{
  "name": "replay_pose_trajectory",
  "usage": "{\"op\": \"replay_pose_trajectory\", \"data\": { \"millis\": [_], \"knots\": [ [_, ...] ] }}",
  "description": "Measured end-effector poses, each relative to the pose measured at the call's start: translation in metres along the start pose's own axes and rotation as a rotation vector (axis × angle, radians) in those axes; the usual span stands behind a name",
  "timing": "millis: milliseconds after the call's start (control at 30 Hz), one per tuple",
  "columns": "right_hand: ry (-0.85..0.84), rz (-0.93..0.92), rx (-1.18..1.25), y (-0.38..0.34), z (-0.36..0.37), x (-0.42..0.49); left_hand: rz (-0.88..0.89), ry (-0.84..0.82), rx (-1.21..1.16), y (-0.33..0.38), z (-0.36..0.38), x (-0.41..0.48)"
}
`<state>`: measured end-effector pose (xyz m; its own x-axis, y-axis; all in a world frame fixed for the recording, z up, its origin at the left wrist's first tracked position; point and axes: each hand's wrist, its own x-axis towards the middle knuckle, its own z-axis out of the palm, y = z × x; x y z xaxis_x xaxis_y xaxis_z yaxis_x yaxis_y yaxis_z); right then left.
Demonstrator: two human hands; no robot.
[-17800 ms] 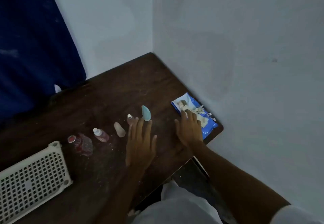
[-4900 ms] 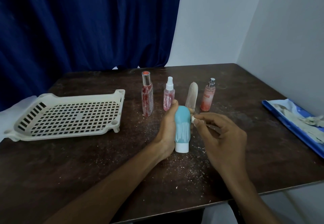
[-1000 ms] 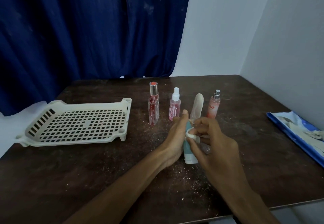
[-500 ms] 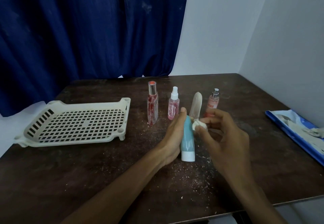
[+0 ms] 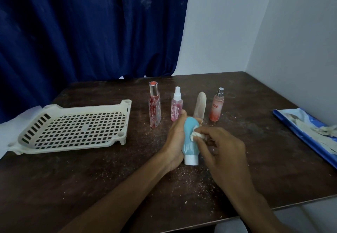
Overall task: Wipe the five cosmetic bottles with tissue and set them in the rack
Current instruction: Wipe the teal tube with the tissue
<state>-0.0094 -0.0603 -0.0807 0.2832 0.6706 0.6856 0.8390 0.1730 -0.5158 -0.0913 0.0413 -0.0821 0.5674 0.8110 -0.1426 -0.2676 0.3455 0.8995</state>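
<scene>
We sit at a dark wooden table (image 5: 91,187) dusted with white crumbs, pushed into a corner with a blue curtain (image 5: 82,32) at ten o'clock and pale walls from twelve to three.

Our right fingertips (image 5: 199,139) pinch a small wad of white tissue (image 5: 196,134) and press it against the upper side of the teal bottle (image 5: 190,140). Behind them our right hand (image 5: 224,152) is curled, knuckles up, with the forearm running off towards five o'clock. Our left fingers (image 5: 179,118) wrap the far side of the same bottle, thumb tip up near its rounded top, gripping it so that it stands upside down on its white cap on the table. Our left hand (image 5: 175,141) cups it from nine o'clock, and that forearm leaves the frame at seven o'clock.

Just beyond the hands, towards twelve o'clock, four bottles stand upright in a row: a tall red bottle (image 5: 154,105), a pink spray bottle (image 5: 176,105), a pale tube (image 5: 200,105) and an orange spray bottle (image 5: 217,105).

The white lattice rack (image 5: 73,128) lies at nine o'clock, well apart from the hands, and we see no bottle in it. At three o'clock a blue tissue packet (image 5: 284,119) lies open at the table's edge, with crumpled white tissue spilling from it.
</scene>
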Motion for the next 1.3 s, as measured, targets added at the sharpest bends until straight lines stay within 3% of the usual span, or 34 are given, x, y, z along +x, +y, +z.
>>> {"op": "replay_pose_trajectory", "data": {
  "millis": [133, 367, 533, 733, 1300],
  "knots": [
    [-0.011, -0.083, -0.087, -0.002, 0.005, -0.005, 0.005, 0.001, -0.021, 0.003, 0.0, -0.001],
    [0.041, -0.026, -0.043, 0.003, 0.003, 0.001, 0.042, 0.018, -0.001, 0.001, 0.002, 0.0],
    [-0.026, -0.069, -0.025, -0.002, 0.005, -0.007, 0.017, -0.006, -0.111, 0.002, 0.0, 0.001],
    [0.036, -0.027, 0.02, 0.005, 0.004, 0.0, 0.033, 0.018, -0.084, 0.0, 0.002, 0.001],
    [-0.071, 0.092, 0.029, 0.004, -0.004, -0.017, 0.046, 0.069, -0.128, 0.005, 0.0, 0.001]
  ]
}}
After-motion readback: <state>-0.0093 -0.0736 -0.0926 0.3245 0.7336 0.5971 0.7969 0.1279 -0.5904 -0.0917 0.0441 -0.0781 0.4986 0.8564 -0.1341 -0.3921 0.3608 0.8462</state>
